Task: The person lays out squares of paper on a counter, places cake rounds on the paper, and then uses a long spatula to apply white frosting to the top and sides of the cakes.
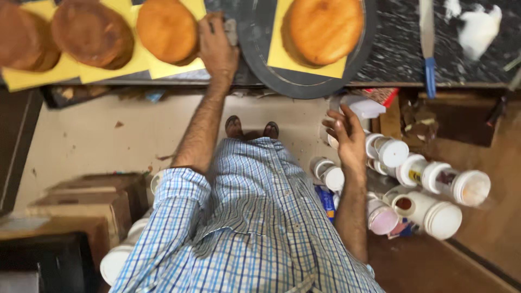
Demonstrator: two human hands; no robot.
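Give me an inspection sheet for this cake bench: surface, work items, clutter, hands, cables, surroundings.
Surface: dark speckled counter, with a white smear at its right end.
Work items: round cake on a yellow card on a dark turntable; three more cakes on yellow cards to the left, the nearest beside the left hand.
Clutter: long spatula with a blue handle on the counter.
Hands: left hand rests at the turntable's left edge; right hand open, holding nothing, below counter level above the tubs.
Cables: nothing seen.
Surroundings: white-lidded tubs on the floor at right; cardboard boxes at left.
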